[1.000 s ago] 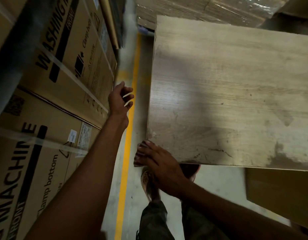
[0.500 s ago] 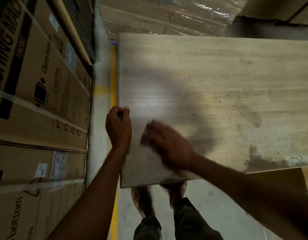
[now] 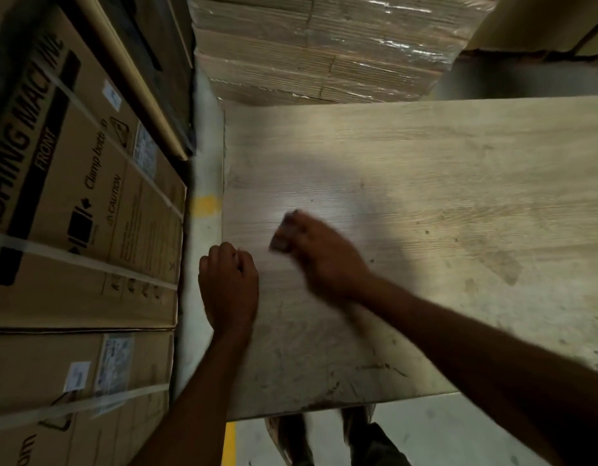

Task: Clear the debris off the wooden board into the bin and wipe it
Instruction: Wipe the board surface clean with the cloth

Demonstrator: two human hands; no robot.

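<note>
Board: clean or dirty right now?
Dirty: dark scuffs mark the board near its front edge, and stains lie toward its right side.

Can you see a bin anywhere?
No; around the wooden board just strapped cartons, a wrapped stack and floor show.

The wooden board (image 3: 425, 183) is pale beige-grey with fine straight grain — dark scuffs and smudges mark its near edge. The cardboard boxes (image 3: 72, 213) are brown with black lettering and white labels. The floor (image 3: 442, 432) is grey, crossed by a yellow line (image 3: 229, 442).
</note>
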